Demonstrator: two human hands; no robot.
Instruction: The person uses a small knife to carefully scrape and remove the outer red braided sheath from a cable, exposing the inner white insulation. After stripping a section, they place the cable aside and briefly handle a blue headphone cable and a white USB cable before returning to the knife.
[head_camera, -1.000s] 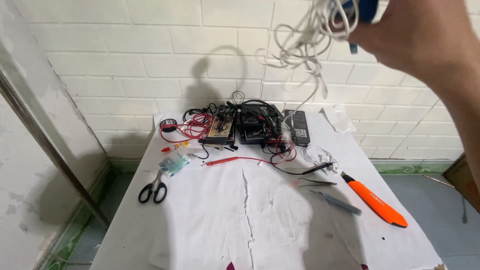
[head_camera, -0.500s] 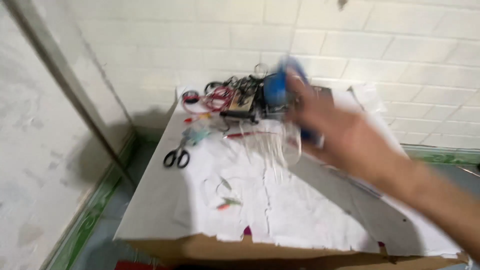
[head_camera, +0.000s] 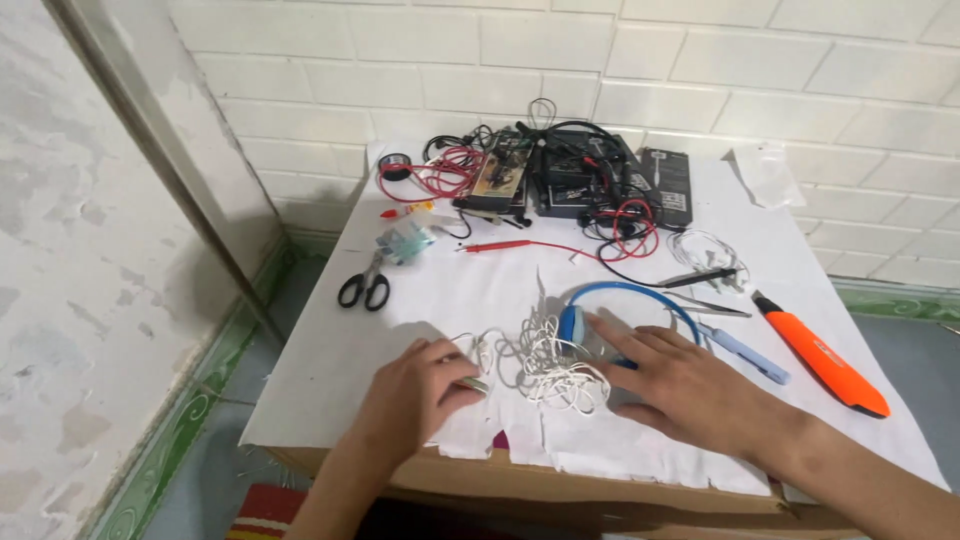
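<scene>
Left of all the fingers, black-handled scissors (head_camera: 363, 290) lie on the white-covered worktop (head_camera: 300, 390). The left hand (head_camera: 415, 395) rests palm down with its fingers (head_camera: 462, 372) curled narrow, pinching a small plug at the end of the tangled white cable (head_camera: 545, 365); the tangle lies just right of these fingers. The right hand (head_camera: 690, 385) lies flat with fingers (head_camera: 612, 327) spread wide, pressing on the blue headphones (head_camera: 625, 300), gripping nothing. Right of it lie a pale blue pen-like tool (head_camera: 745, 355) and an orange utility knife (head_camera: 820, 352). In my judgement, pulling the plug hard could tighten the knots, and a sweep of the right arm could push the knife off the edge. Half a second ago the right hand was in the air carrying the headphones; now they lie on the worktop.
</scene>
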